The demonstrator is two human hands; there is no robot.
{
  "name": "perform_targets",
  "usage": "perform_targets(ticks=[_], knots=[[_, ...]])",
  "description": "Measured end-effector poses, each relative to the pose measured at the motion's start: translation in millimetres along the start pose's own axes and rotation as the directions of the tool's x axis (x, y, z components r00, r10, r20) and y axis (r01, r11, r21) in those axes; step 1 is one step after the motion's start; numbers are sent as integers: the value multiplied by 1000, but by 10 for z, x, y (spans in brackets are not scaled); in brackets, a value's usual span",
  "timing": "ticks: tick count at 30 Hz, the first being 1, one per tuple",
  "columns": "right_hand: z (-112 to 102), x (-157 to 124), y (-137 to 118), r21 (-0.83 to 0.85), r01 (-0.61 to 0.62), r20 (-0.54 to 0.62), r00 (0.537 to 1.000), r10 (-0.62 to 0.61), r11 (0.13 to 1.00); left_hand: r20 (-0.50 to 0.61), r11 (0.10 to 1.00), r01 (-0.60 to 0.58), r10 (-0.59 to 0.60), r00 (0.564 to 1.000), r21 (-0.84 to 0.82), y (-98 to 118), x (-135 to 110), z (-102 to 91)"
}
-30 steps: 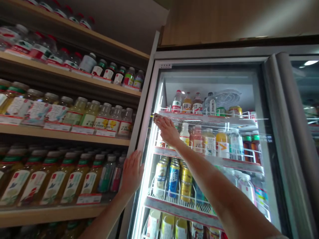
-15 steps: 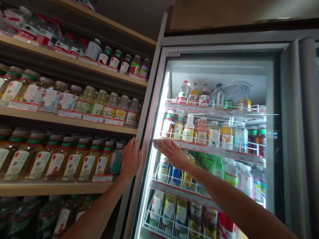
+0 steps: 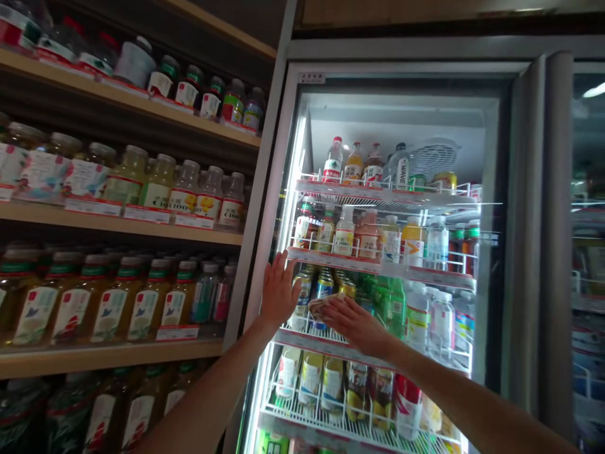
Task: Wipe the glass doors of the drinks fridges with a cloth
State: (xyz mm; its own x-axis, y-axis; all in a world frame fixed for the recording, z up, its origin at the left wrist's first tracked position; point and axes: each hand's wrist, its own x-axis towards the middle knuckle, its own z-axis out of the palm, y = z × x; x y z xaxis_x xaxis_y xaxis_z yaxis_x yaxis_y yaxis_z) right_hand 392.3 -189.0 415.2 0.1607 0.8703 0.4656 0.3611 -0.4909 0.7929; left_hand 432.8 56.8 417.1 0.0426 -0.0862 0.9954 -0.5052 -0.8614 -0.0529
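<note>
Now cloth [image 3: 319, 306] under right hand [image 3: 355, 321], left hand [image 3: 278, 294] just beside

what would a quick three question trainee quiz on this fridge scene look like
1. True or false: the left hand lies flat, fingers up, against the left edge of the fridge.
2. What is pressed under the right hand? A a can. B a cloth. C a price tag.
3. Short answer: what fills the wooden shelves to the left of the fridge?

Key: 1 true. 2 B. 3 bottles.
</note>
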Motion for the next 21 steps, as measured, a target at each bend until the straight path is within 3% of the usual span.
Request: perform_targets(ticks=[1,3,6,8,11,13,15,18,19,21], knots=[[-18,-64,11,-10,-3,2,1000,3,1000,-5,1000,-7,7,1000,1,30,6,31],[-80,-134,132,-64,-163,-46,986,160,985,-25,1000,-14,14,1000,12,86,11,95],[-141,-219,284,-122,-421,-139,904,405,899,-45,998,-59,61,997,32,205,-12,200],[-115,-341,206,-131,-419,-128,906,403,899,-33,994,-104,105,994,36,309,-54,275],[-60,-569,-18,-124,-249,-37,968,247,960,-4,990,-136,136,991,32,445,-131,387],[-85,-654,-23,-123,-222,-8,975,223,967,-11,991,-127,128,992,32,492,-171,453],[-159,-664,121,-142,-357,-71,934,351,923,-33,993,-112,113,993,29,503,-191,503],[-244,-665,306,-146,-561,-218,822,526,815,-38,994,-108,108,993,3,490,-194,538],[-243,-691,285,-144,-571,-224,814,536,808,-36,995,-103,103,994,-7,486,-192,540],[-201,-787,121,-133,-510,-157,857,490,850,-24,995,-93,92,995,-21,481,-188,534]])
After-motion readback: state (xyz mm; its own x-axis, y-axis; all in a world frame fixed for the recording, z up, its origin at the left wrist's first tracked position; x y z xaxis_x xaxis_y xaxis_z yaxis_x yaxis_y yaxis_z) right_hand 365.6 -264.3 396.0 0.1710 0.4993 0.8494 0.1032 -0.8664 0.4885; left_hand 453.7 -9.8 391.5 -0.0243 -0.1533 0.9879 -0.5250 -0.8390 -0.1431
